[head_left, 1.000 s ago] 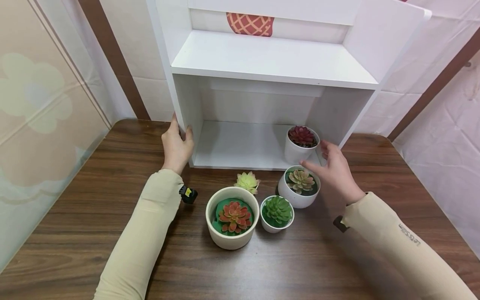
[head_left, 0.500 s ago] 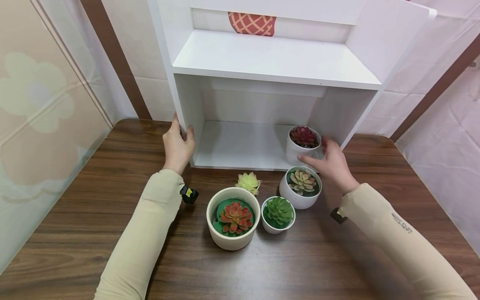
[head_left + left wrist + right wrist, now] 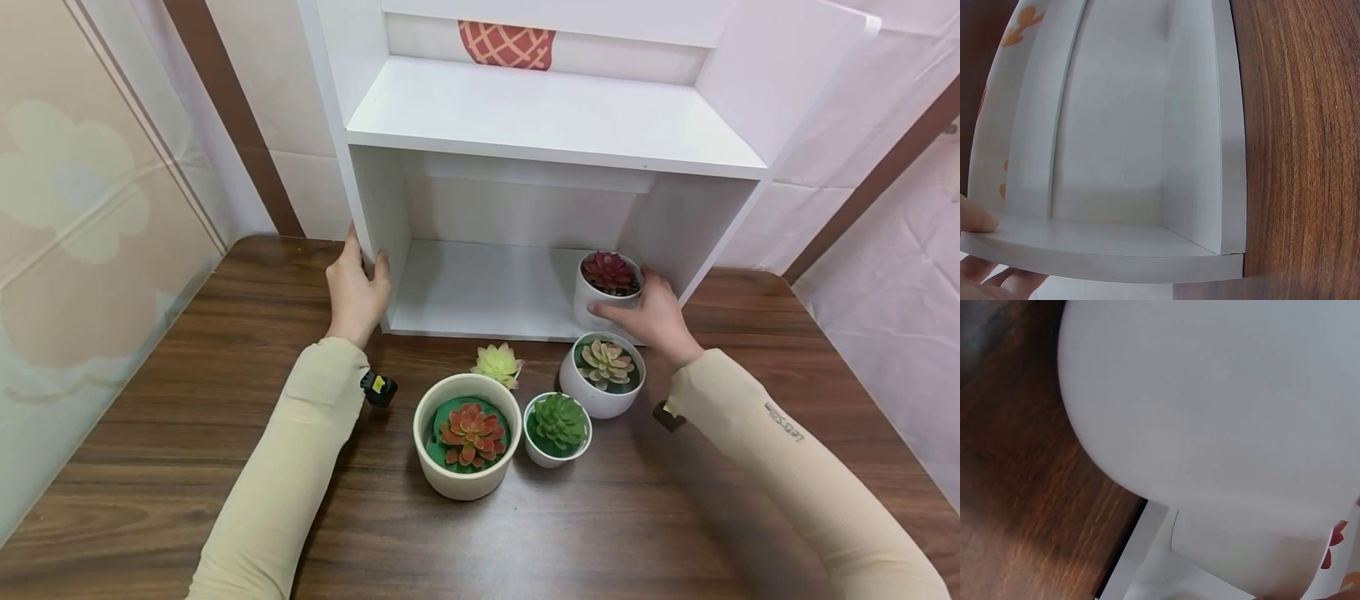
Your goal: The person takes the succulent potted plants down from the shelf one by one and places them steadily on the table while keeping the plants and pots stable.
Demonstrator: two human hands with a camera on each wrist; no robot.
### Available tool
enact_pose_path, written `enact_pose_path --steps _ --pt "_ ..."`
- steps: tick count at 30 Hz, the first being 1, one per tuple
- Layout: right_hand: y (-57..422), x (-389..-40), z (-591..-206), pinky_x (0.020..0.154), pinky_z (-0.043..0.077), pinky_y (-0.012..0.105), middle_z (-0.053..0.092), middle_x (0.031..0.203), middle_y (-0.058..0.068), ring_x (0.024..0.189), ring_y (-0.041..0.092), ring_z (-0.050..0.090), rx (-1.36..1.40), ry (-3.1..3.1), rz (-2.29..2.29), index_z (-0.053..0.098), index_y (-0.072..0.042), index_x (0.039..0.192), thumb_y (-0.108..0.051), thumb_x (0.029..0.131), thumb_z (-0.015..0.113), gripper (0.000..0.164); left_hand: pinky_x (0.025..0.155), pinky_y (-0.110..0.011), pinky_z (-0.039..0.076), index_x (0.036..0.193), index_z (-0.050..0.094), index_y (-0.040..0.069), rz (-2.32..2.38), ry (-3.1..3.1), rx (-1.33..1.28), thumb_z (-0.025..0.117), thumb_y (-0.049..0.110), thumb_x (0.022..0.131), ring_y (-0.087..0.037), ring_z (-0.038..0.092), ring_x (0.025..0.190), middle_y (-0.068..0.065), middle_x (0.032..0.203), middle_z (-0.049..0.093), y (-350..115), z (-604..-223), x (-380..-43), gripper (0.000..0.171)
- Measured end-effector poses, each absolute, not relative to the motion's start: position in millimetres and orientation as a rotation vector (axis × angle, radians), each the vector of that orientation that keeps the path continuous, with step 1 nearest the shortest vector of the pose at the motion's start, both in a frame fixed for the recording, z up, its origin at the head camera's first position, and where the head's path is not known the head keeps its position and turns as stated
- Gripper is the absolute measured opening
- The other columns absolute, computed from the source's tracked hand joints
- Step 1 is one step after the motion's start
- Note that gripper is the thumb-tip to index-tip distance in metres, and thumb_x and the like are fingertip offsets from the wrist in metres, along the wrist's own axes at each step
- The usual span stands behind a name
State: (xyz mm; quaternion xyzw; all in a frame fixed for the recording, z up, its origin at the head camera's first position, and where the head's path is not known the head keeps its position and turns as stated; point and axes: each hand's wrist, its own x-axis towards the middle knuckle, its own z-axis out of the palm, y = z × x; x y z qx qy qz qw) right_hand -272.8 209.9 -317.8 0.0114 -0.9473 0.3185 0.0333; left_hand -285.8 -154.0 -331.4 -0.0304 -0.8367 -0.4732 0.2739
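My left hand [image 3: 356, 292] grips the left side panel of a white shelf unit [image 3: 555, 154], thumb inside and fingers outside. In the left wrist view the thumb [image 3: 975, 219] lies over the panel. My right hand [image 3: 651, 315] holds a white pot with a dark red succulent [image 3: 607, 287], which stands at the right end of the lower compartment. The thumb lies across the pot's front and the fingers are at its right side, partly hidden. Just below that hand stands a white pot with a pale pinkish-green succulent [image 3: 602, 375], whose wall fills much of the right wrist view.
On the brown wooden table [image 3: 495, 558], in front of the shelf, are a cream pot with an orange-red succulent [image 3: 467, 437], a small white pot with a green succulent [image 3: 557, 429] and a loose yellow-green succulent [image 3: 498, 365]. Printed fabric hangs behind and beside.
My right hand has moved left and closed in on the dark red succulent's pot, its thumb now against the front. My left hand keeps its grip on the panel.
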Motion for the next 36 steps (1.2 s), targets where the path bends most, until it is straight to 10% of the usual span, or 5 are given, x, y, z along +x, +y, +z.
enact_pose_path --steps 7,36 --pt "207.1 -279.0 -318.3 0.112 0.027 0.053 0.030 0.145 0.033 0.136 0.043 0.030 -0.051 -2.963 1.008 0.015 0.012 0.147 -0.042 0.080 0.073 0.104 0.096 -0.055 0.045 0.140 0.041 -0.001 -1.271 -2.245 -0.081 0.050 0.006 0.096 -0.041 0.054 0.121 -0.028 0.133 0.053 -153.9 -332.0 -286.1 0.045" --pt "203.2 -282.3 -325.2 0.104 0.036 0.053 0.042 0.135 0.030 0.123 0.041 0.042 -0.058 -2.843 0.974 0.032 0.010 0.141 -0.043 0.075 0.077 0.095 0.096 -0.057 0.044 0.141 0.040 0.000 -1.295 -2.254 -0.089 0.049 0.005 0.096 -0.042 0.052 0.123 -0.027 0.135 0.052 -154.0 -330.9 -284.5 0.046"
